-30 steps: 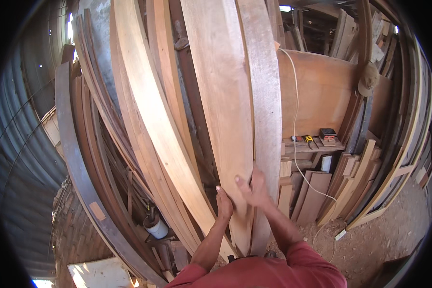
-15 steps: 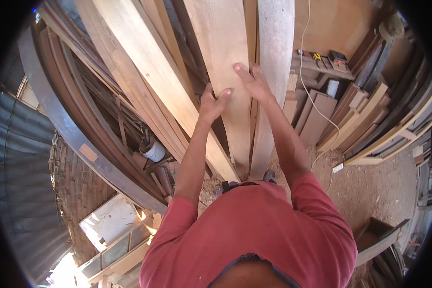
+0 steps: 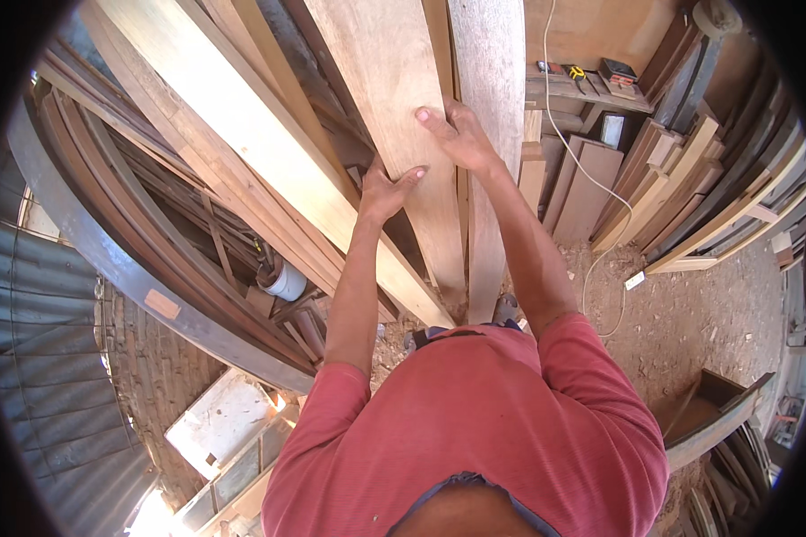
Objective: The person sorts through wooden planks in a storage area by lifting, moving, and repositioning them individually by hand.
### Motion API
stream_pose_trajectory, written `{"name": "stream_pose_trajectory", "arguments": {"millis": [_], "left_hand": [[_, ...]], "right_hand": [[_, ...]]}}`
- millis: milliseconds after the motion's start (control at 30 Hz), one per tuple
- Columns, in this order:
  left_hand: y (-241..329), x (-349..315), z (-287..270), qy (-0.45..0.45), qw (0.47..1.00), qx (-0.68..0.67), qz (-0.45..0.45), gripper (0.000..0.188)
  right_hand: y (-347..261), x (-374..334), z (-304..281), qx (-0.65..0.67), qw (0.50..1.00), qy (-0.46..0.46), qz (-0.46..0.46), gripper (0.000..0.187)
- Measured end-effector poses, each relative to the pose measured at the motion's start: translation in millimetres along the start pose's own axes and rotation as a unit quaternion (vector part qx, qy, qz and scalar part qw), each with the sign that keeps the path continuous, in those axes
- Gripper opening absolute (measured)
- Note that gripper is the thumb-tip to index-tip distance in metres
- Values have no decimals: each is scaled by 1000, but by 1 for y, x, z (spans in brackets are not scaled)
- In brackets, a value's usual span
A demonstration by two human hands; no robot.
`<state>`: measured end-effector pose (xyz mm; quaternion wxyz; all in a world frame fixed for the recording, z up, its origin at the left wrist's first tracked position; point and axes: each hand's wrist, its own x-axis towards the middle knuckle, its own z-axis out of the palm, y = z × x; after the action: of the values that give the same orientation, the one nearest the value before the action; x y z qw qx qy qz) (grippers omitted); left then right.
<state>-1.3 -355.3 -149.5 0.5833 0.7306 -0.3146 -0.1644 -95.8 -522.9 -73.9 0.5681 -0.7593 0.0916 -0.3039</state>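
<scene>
A wide, pale wooden plank (image 3: 394,67) stands on end in front of me, its lower end down near my feet. My left hand (image 3: 387,192) grips its left edge, the thumb lying on the face and the fingers hidden behind. Slightly higher, my right hand (image 3: 461,136) holds the right edge, thumb also across the face. Close on the right stands a greyish plank (image 3: 490,116), and on the left leans a bright, light-coloured board (image 3: 233,125).
Stacked boards lean at the left beside a long grey metal-like beam (image 3: 157,277) and a white bucket (image 3: 284,280). A white cable (image 3: 591,192) runs down to a power strip (image 3: 635,281) on the sawdust-strewn floor. Offcuts and a small shelf (image 3: 582,92) with tools stand at right.
The view has shifted, so the surroundings sit differently. Both hands keep their hold on the plank, which now slants a little more to the left at its top.
</scene>
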Motion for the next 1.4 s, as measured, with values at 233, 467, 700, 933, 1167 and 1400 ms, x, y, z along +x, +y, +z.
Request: {"name": "stream_pose_trajectory", "arguments": {"millis": [233,467,700,933,1167,1400], "left_hand": [[-4,2,-5,-22,999,-45,-6,68],[2,1,-12,-13,999,-10,-42,58],[-3,0,-9,-2,999,-38,-29,55],[-10,-8,-10,-14,1000,-20,-19,64],[50,-22,5,168,977,25,128,117],[98,-16,43,276,941,161,113,109]], "right_hand": [[28,-19,-11,53,988,-115,87,58],[72,-61,4,13,987,-93,134,60],[100,-77,15,-89,988,-65,109,70],[84,-78,12,-108,981,-91,130,73],[40,-92,19,-234,958,-74,150,57],[28,-117,54,-281,948,-36,145,48]]}}
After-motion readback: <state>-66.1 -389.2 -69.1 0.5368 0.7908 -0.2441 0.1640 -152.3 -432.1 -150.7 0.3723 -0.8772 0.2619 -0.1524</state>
